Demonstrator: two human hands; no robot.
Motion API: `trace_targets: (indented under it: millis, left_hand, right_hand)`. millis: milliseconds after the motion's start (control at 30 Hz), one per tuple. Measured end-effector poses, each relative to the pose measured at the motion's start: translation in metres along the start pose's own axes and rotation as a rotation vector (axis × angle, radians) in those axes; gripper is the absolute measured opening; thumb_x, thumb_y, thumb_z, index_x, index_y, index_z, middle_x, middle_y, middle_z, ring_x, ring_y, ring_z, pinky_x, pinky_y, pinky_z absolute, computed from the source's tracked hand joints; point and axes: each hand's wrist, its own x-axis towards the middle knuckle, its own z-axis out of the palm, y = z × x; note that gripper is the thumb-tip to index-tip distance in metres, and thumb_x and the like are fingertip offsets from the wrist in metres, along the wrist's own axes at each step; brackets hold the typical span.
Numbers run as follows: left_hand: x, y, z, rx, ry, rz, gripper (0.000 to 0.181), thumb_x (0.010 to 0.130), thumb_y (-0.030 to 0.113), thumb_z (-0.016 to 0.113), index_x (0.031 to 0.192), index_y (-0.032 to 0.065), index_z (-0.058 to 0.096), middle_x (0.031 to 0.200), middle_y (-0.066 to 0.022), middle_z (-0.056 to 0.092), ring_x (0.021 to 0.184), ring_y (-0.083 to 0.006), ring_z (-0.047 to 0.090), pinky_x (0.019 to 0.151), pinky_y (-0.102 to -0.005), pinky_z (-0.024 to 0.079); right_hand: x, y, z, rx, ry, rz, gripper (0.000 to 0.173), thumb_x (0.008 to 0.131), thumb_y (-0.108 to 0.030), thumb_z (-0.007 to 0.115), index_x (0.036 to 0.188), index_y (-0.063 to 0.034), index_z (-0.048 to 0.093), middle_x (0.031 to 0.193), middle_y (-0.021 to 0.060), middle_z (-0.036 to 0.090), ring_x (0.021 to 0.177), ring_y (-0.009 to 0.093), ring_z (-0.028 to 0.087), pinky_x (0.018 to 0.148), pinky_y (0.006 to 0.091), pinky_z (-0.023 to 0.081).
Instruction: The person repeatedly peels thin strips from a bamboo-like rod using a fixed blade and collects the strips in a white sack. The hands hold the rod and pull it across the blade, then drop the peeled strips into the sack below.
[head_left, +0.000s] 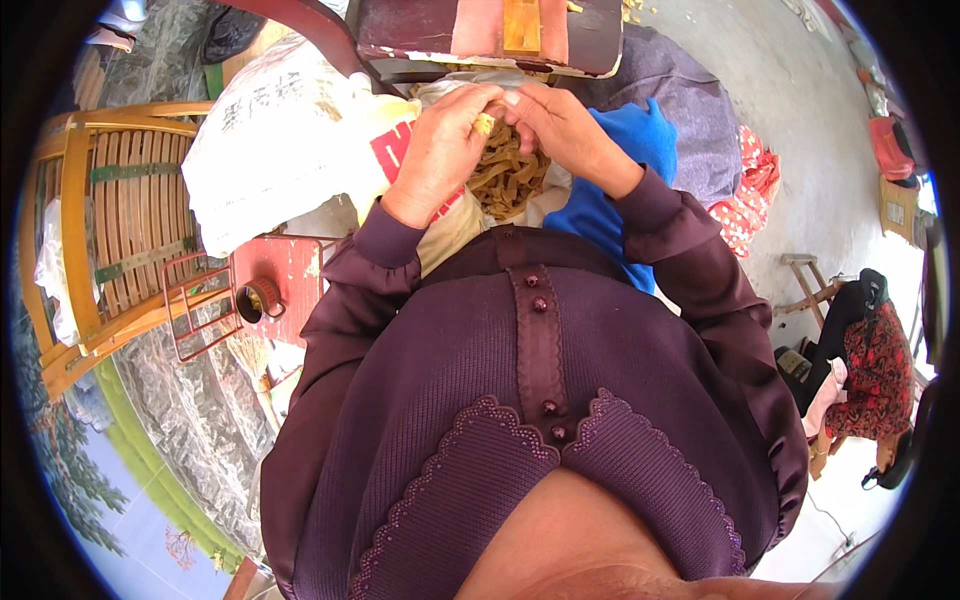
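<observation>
My left hand and my right hand meet at the fingertips in front of me. A thin tan strip seems pinched between them, though the fingers hide most of it. A small yellow piece is tucked against my left palm. Directly below, many flat brownish strips lie curled in an open pale sack with red printing. Beyond the hands, a dark wooden seat carries a pink cloth and a yellowish wooden block.
A full white sack stands left, near a slatted chair and a red stool holding a brown mug. Blue cloth and grey-purple fabric lie right, beside polka-dot cloth. Another person is at far right.
</observation>
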Motion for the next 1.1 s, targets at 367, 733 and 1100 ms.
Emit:
trace_targets:
  millis: [367, 733, 1100]
  left_hand:
    - [-0.003, 0.042, -0.009, 0.251, -0.087, -0.008, 0.013, 0.079, 0.005, 0.057, 0.092, 0.0033, 0.054, 0.087, -0.0157, 0.057, 0.086, -0.0358, 0.053, 0.083, -0.0435, 0.04]
    - [-0.01, 0.11, -0.073, 0.031, -0.192, 0.264, 0.03, 0.071, 0.005, 0.054, 0.101, 0.0061, 0.056, 0.096, -0.0093, 0.058, 0.097, -0.0307, 0.057, 0.102, -0.0515, 0.032]
    - [-0.018, 0.067, -0.036, 0.257, -0.183, 0.142, 0.012, 0.083, 0.01, 0.06, 0.089, 0.0044, 0.051, 0.079, -0.0101, 0.055, 0.075, -0.0323, 0.053, 0.075, -0.0414, 0.04]
  right_hand:
    - [-0.019, -0.023, 0.006, 0.158, -0.015, 0.029, 0.038, 0.097, -0.026, 0.051, 0.07, -0.0003, 0.055, 0.056, 0.0002, 0.049, 0.046, 0.007, 0.045, 0.042, 0.0244, 0.035]
    - [-0.088, -0.125, -0.001, 0.537, -0.307, 0.133, 0.029, 0.097, -0.023, 0.054, 0.078, -0.0024, 0.061, 0.058, -0.0006, 0.051, 0.049, 0.004, 0.043, 0.047, 0.0219, 0.033]
    - [-0.052, -0.064, 0.01, 0.463, -0.1, 0.149, 0.032, 0.096, -0.024, 0.051, 0.07, -0.0049, 0.053, 0.058, -0.0007, 0.047, 0.048, 0.007, 0.045, 0.046, 0.0219, 0.035]
